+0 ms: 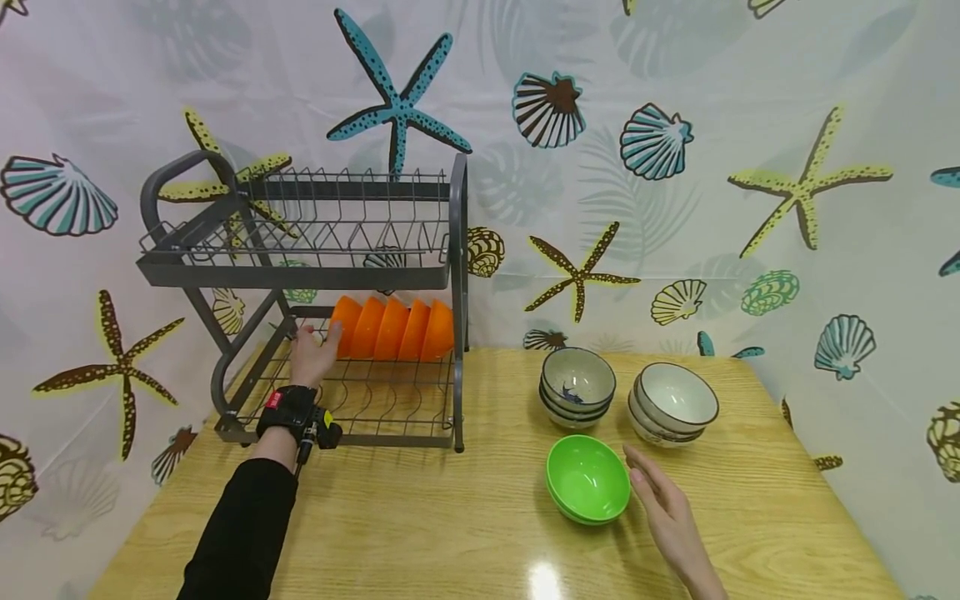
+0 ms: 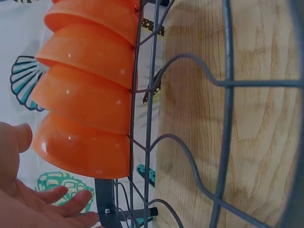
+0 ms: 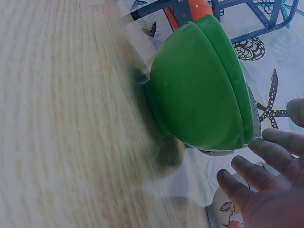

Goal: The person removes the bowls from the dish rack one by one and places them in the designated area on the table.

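A row of several orange bowls (image 1: pixel 391 330) stands on edge, nested side by side, in the lower tier of the dish rack (image 1: pixel 341 277). My left hand (image 1: pixel 311 358) is at the left end of that row; its thumb and fingers are spread beside the endmost orange bowl (image 2: pixel 85 148) in the left wrist view, gripping nothing. On the table, two green bowls (image 1: pixel 588 478) sit stacked upright. Just right of their rim is my right hand (image 1: pixel 667 512), its fingers extended. In the right wrist view the fingertips come close to the green rim; whether they touch it I cannot tell.
Behind the green bowls stands a stack of grey-white bowls (image 1: pixel 577 383) with a blue motif. Another stack of white bowls (image 1: pixel 675 400), dark-rimmed, is to its right. The rack's upper tier (image 1: pixel 330 229) of wire slots overhangs the orange bowls. A patterned cloth (image 1: pixel 675 225) hangs behind the wooden table (image 1: pixel 420 517).
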The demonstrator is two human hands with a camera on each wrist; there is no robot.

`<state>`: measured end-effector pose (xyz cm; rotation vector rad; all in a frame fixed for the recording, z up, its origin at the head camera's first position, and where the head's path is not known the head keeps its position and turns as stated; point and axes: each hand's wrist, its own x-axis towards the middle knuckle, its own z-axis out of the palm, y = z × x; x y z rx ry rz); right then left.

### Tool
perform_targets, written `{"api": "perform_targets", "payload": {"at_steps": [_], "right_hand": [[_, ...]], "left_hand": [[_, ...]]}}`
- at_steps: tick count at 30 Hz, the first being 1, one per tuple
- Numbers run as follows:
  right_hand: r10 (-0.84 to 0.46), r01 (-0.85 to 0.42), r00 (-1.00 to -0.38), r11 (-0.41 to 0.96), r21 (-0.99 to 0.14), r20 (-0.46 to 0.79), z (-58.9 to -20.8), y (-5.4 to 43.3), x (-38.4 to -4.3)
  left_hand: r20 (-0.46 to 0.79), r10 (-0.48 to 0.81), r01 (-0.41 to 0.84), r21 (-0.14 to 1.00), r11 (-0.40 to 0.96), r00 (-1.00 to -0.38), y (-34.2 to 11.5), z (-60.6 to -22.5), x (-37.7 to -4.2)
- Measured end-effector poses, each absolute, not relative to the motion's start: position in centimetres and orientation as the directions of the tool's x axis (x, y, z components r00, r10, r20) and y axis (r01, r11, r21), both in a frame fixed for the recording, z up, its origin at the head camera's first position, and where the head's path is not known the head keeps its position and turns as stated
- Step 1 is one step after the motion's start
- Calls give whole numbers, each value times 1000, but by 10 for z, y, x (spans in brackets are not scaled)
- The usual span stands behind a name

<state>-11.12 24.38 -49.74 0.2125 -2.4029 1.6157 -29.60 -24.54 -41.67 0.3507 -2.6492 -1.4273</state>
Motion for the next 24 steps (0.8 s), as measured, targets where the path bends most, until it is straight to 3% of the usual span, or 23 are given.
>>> {"api": "perform_targets", "payload": {"at_steps": [16,24], "right_hand": [[9,-234,-966,391,-890,258,-497,241,-111],[9,-224,-969,394,-891,248,-497,241,-112]], "left_hand": [[-42,-233,-164,829,534,-972,-244,-413,-314],[86,-292,-88,841,534,-953,-240,-415,-315]]}}
